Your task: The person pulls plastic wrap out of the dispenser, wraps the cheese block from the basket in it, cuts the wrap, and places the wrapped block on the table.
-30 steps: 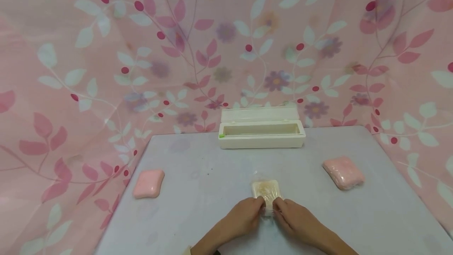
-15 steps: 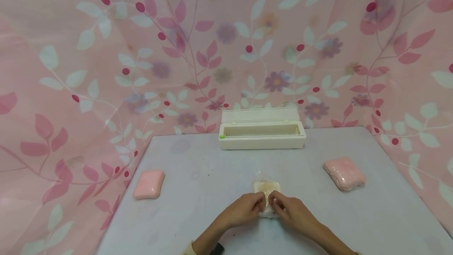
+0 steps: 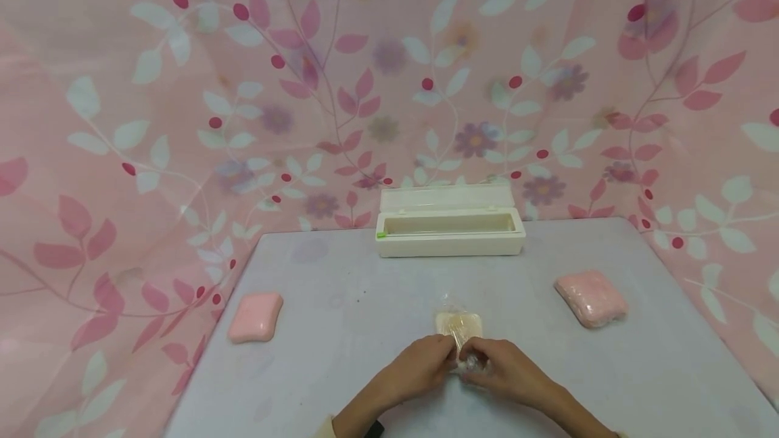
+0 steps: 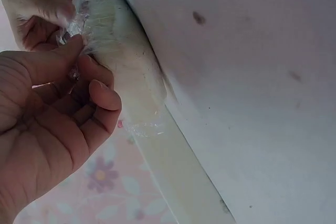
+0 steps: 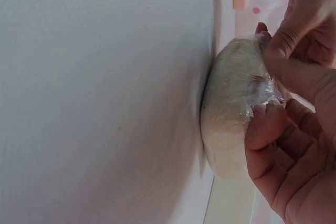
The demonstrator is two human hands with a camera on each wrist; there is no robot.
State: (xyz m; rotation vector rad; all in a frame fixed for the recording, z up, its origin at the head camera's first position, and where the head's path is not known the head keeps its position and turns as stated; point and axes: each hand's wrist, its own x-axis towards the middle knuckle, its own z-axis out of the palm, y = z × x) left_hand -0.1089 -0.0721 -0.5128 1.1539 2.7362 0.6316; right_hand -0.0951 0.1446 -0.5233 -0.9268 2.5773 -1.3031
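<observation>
A cream block (image 3: 464, 323) in clear film (image 5: 262, 92) sits on a pale table (image 3: 341, 350), the left hand (image 3: 421, 365) at its 8 o'clock and the right hand (image 3: 504, 365) at 4, both pinching the film, curled fingers hiding the near edge. A white box (image 3: 450, 245) stands open at 12, its inside hard to make out; pink blocks (image 3: 255, 317) lie toward 9 and 3. Both forearms (image 3: 371, 397) are cut off below.
</observation>
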